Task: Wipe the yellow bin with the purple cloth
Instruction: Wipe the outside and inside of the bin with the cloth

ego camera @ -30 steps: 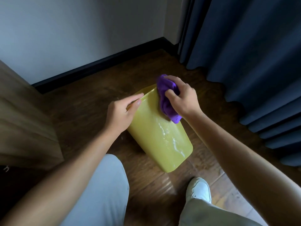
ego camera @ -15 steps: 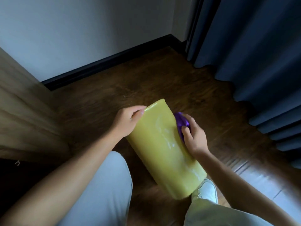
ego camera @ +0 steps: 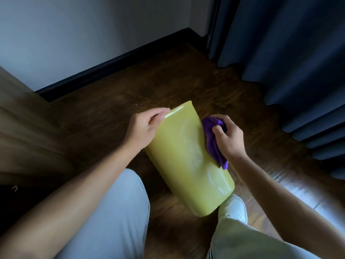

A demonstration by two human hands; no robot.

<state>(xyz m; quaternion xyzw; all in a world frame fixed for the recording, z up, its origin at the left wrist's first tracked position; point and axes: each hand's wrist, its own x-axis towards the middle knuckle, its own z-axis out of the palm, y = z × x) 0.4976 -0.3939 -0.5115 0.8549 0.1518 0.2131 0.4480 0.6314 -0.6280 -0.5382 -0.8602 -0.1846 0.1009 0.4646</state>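
Floorboards (ego camera: 168, 86), dark wood: the widest item I log, running from the black skirting to the blue curtain (ego camera: 291, 58) at right, with a wooden cabinet side at left. Yellow bin (ego camera: 179, 156): held tipped over between my 2 knees, mouth end pointing away toward the wall, base end low and near the white shoe (ego camera: 234, 208); the broad face turned up to me carries wet, glossy streaks down its length. Left hand (ego camera: 143, 128): curled around the bin's far left corner at the rim, fingers closed on the edge, bracing it. Right hand (ego camera: 228, 139): clenched around the purple cloth (ego camera: 212, 141), pressing the wad against the bin's right side wall. Change noted against 1 second ago: then the cloth sat up at the rim on the top face; half a second ago it had dropped round to the right wall, mostly hidden; now it is further down that wall with more fabric trailing below the fist, and the bin looks rolled slightly so that side is reachable. I judge the top face done, the right wall in progress, and the remaining walls and base still outstanding.
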